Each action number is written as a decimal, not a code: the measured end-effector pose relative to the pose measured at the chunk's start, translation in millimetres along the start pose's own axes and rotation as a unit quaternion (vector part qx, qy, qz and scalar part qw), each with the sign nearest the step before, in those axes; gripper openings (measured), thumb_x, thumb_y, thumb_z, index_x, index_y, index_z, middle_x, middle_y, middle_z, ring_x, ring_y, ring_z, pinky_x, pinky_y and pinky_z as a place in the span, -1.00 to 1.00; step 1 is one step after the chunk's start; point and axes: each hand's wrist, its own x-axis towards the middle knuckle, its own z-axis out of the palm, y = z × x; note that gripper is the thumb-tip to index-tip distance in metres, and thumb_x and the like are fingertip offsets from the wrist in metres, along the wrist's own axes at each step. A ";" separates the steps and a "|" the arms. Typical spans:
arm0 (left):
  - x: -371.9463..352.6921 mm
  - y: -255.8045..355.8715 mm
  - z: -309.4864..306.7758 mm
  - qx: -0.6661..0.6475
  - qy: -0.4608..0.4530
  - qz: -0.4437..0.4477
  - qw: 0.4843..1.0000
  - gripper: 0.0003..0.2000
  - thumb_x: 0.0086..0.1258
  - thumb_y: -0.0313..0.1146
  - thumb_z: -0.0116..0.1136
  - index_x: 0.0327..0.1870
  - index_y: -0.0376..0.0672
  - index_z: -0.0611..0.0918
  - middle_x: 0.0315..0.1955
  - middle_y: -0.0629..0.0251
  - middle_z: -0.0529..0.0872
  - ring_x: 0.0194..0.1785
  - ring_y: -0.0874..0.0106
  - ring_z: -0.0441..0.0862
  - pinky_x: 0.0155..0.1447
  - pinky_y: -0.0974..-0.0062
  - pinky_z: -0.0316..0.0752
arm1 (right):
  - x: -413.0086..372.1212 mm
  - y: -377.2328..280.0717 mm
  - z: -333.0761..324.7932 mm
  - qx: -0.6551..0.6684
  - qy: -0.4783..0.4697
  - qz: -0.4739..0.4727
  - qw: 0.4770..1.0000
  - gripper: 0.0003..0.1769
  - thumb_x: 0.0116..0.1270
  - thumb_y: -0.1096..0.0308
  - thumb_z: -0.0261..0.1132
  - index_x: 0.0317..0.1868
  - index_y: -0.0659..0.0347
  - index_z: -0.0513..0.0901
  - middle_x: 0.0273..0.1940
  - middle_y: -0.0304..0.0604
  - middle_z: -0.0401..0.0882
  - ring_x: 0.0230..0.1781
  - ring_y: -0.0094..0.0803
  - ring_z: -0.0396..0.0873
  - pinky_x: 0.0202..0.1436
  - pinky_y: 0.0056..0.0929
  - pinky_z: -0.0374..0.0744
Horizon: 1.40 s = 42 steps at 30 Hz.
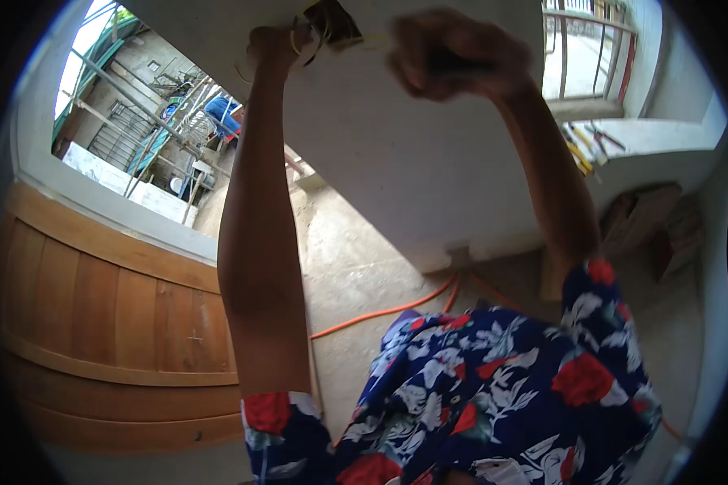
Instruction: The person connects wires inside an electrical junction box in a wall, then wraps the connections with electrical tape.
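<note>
My left hand (277,48) is raised to the white wall, its fingers closed at thin wires (309,55) that loop out beside it. The wires come from a dark square opening (332,23) in the wall, just right of that hand. My right hand (465,55) is held up to the right of the opening, smeared by motion. Its fingers are curled round a dark object (453,63) whose kind the blur hides. A pale yellowish strand (370,39) shows between the opening and my right hand.
Several hand tools (586,145) lie on a ledge under the right window. Orange conduit (380,309) runs along the floor to the wall base (459,255). A wooden panel (121,299) stands at left, below an opening onto scaffolding (137,89). Brick-like blocks (643,214) sit at right.
</note>
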 end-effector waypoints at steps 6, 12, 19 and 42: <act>-22.6 8.6 -19.4 -0.323 -0.167 0.002 0.932 -0.73 0.18 -0.28 0.32 -0.19 -0.27 0.74 -0.56 0.45 0.58 -0.52 0.60 0.45 -0.36 0.57 0.39 | -163.6 2.1 -47.6 -0.224 0.296 0.235 0.898 -0.40 0.31 -0.26 0.09 -0.33 0.22 0.49 -0.56 -0.35 0.31 -0.70 -0.69 0.16 -0.65 -0.63 0.10; -31.4 2.9 -22.0 -0.109 -0.103 0.105 0.983 -0.69 0.19 -0.30 0.32 -0.07 -0.22 0.75 -0.63 0.43 0.58 -0.56 0.55 0.52 -0.33 0.57 0.46 | -229.1 53.4 17.6 -0.040 0.397 0.254 0.881 -0.50 0.24 -0.12 0.17 -0.30 0.24 0.55 -0.50 -0.29 0.41 -0.65 -0.66 0.25 -0.63 -0.61 0.15; -39.1 18.5 -22.4 0.096 0.099 0.217 0.966 -0.77 0.21 -0.17 0.36 -0.14 0.04 0.77 -0.38 0.24 0.77 -0.29 0.20 0.74 -0.17 0.22 0.57 | -235.7 125.5 74.0 0.071 0.398 0.298 0.864 -0.65 0.25 0.09 0.17 -0.31 0.27 0.54 -0.49 -0.27 0.42 -0.59 -0.62 0.29 -0.58 -0.60 0.21; -13.5 27.0 -31.8 0.322 0.071 0.476 0.815 -0.78 0.29 -0.14 0.29 -0.09 0.11 0.71 -0.35 0.49 0.63 -0.35 0.48 0.70 -0.35 0.48 0.59 | -188.0 191.8 61.7 0.093 0.411 0.212 0.882 -0.63 0.33 0.06 0.15 -0.27 0.27 0.54 -0.48 -0.25 0.46 -0.60 -0.60 0.33 -0.56 -0.59 0.30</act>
